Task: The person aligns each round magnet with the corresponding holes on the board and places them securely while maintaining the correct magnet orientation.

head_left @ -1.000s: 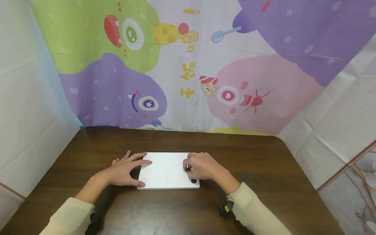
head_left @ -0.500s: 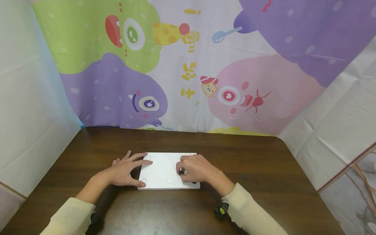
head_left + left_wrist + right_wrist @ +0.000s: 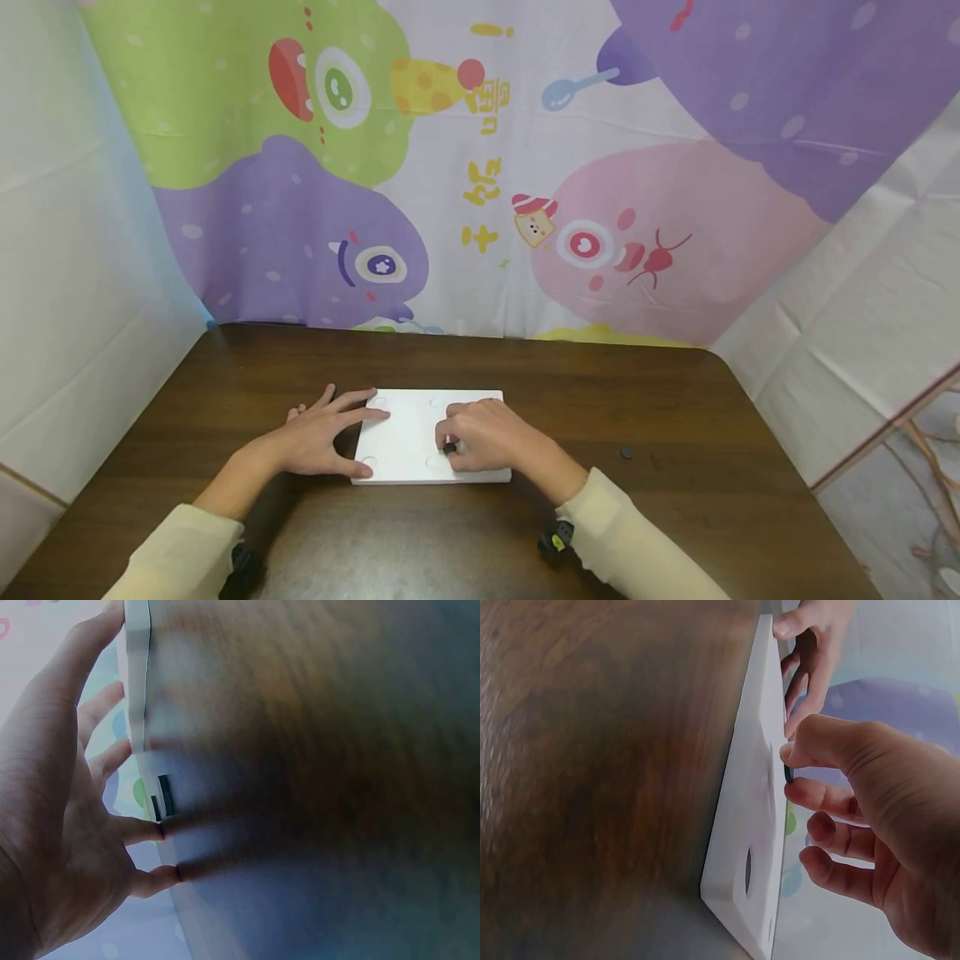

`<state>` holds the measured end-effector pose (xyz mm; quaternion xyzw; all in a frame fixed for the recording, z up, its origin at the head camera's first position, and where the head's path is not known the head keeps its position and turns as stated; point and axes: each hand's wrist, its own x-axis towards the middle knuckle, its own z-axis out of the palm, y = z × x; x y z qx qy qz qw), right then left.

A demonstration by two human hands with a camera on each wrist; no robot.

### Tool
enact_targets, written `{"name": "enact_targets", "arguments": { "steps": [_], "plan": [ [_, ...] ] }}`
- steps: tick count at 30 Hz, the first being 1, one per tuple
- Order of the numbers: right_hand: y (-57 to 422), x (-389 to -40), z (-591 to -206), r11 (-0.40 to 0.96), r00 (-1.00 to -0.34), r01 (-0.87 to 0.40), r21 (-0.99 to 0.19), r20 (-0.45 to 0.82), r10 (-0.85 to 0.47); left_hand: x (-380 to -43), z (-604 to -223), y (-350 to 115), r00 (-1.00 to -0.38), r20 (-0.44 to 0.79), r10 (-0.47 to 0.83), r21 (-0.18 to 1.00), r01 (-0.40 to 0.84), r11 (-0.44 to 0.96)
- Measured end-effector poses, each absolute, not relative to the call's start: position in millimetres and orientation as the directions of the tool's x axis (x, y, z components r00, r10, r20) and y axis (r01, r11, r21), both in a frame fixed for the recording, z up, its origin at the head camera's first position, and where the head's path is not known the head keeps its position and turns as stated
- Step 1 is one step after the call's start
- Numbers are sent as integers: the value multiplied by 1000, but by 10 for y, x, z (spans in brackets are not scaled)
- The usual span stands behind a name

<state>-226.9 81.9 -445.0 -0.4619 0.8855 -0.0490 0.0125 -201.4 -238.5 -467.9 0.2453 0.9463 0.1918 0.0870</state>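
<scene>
A white rectangular board (image 3: 405,429) with round shallow recesses lies on the brown table. My left hand (image 3: 318,437) is spread over its left end, thumb and fingertips resting on the board. Over the right half, my right hand (image 3: 480,435) pinches a small black disc (image 3: 450,448) between thumb and index finger, close to the front middle recess. In the right wrist view the held disc (image 3: 788,773) shows edge-on, and a dark disc (image 3: 748,871) sits in the board's near corner recess. My right hand hides part of the board's right side.
Another small dark disc (image 3: 626,452) lies on the table (image 3: 675,517) to the right of the board. A cartoon-printed cloth (image 3: 480,300) hangs behind the table's far edge, and white sheeting (image 3: 840,333) stands along both sides.
My right hand has moved left and slightly toward me across the board, carrying the pinched black disc from the right end to near the middle. My left hand stays in place.
</scene>
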Motion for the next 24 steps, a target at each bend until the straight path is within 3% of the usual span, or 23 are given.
{"name": "enact_targets", "arguments": {
  "steps": [24],
  "plan": [
    [664,-2177,-4481,518,-520,-854,-52,36,-853,-2015,-4668,-2389,-864,-75,499,406,430,806]
  ]
}}
